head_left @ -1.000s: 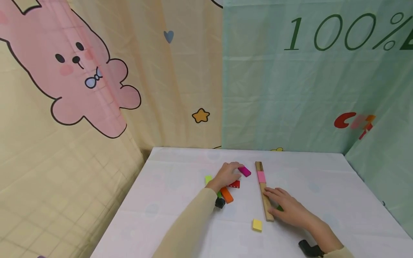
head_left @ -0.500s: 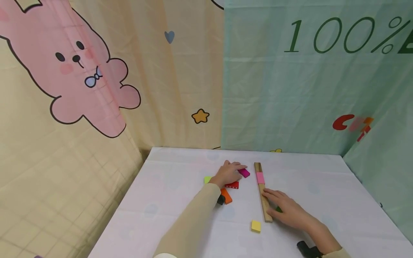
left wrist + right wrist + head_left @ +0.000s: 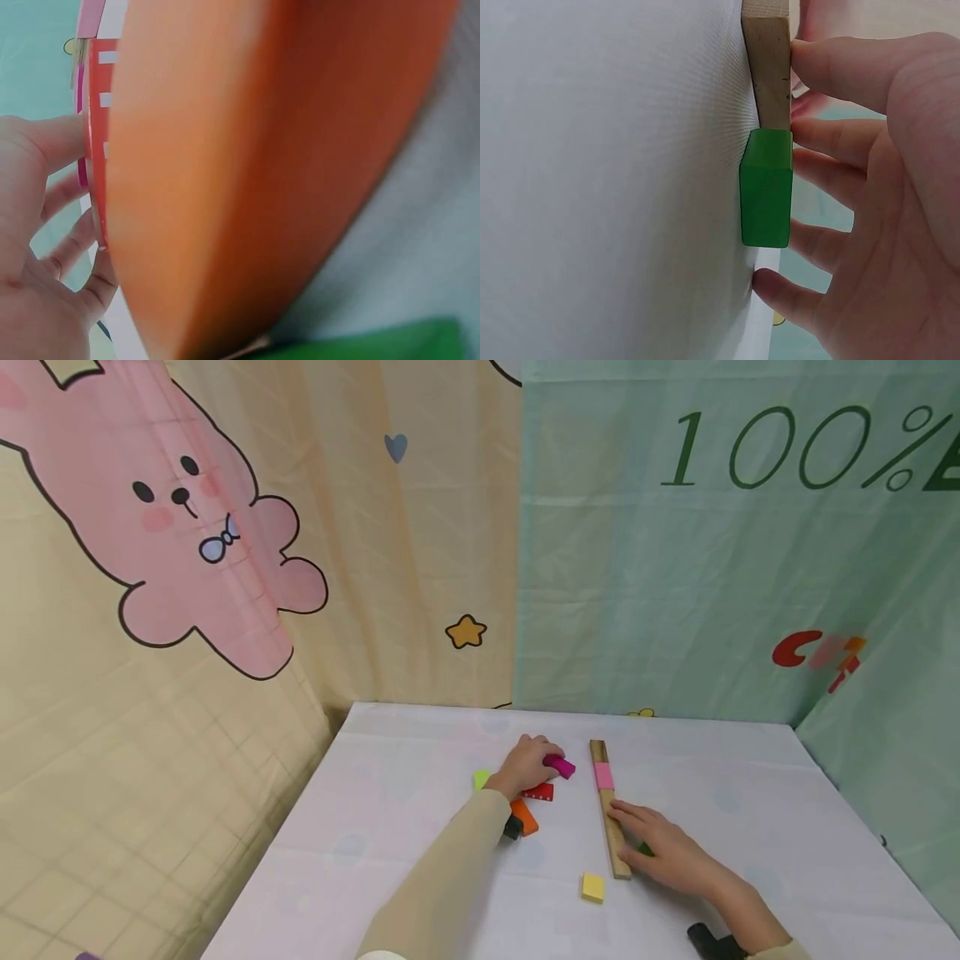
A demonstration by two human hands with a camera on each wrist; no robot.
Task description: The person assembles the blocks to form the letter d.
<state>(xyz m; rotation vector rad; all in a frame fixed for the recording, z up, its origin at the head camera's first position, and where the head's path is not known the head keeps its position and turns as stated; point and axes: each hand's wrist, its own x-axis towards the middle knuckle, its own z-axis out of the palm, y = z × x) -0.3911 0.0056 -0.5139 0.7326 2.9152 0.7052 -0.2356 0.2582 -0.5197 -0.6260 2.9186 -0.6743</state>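
In the head view my left hand (image 3: 527,765) pinches a magenta block (image 3: 560,767) between thumb and fingers. Close by lie a red block with white dots (image 3: 538,792), an orange block (image 3: 526,817), a black block (image 3: 513,827) and a lime block (image 3: 481,778). The orange block (image 3: 225,165) fills much of the left wrist view. My right hand (image 3: 667,852) touches a long wooden strip (image 3: 611,827) with its fingers nearly straight. Partly hidden under that hand sits a green block (image 3: 766,191), beside the strip.
A pink piece (image 3: 603,776) lies across the strip near its far end. Toward the front is a yellow block (image 3: 592,887). A black object (image 3: 714,943) is by the right wrist. The white-covered table (image 3: 405,743) meets printed curtains behind.
The left fingers have closed around the magenta block, which has turned and shifted slightly left. The right hand stays on the strip.
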